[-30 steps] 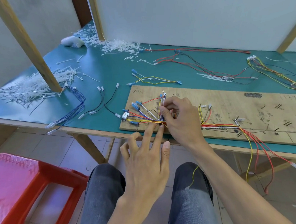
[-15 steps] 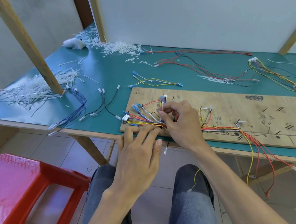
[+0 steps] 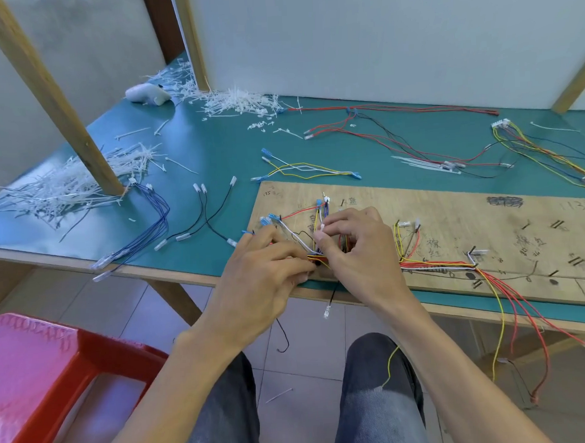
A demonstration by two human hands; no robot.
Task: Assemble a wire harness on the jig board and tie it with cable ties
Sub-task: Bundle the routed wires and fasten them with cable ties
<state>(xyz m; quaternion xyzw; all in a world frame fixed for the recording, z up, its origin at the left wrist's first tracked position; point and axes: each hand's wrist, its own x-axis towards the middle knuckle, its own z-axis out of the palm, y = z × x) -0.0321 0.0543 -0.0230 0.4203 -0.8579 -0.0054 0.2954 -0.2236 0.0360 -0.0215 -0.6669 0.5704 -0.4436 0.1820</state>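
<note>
Both hands on wire harness (image 3: 436, 266) at jig board's (image 3: 453, 219) near-left corner, by the table (image 3: 213, 157) edge. Left hand (image 3: 263, 273) fingers curled, pinching the bundle. Right hand (image 3: 357, 251) pinches a white-tipped wire (strands hang over the near edge further right).

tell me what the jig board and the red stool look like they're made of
The jig board looks like bare plywood: matte tan face, faint grain, pen marks written straight on it. The stool looks like moulded plastic: glossy red with a light sheen and an embossed pattern on top.
</note>
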